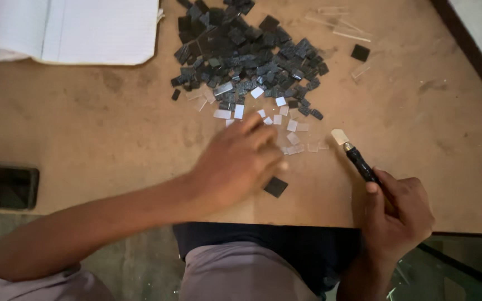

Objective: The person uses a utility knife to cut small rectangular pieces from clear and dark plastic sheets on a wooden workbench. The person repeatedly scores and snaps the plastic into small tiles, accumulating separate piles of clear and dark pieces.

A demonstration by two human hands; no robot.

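While spread flat on the brown wooden tabletop, left hand: fingers loosely extended, clasping nothing, fingertips over scattered clear and white glass chips; single small black square tile just beside the heel of the fingers, toward the table's near edge

Right hand: closed round the dark handle of a glass cutter, pale head pointing up-left toward the chips, apart from them

Beyond the left fingertips: heap of small black mosaic pieces, lighter pieces along its near fringe

Farther right of the heap: lone black tile, clear glass strips

Far left of the grip: open lined notebook, dark phone-like slab at the table's edge
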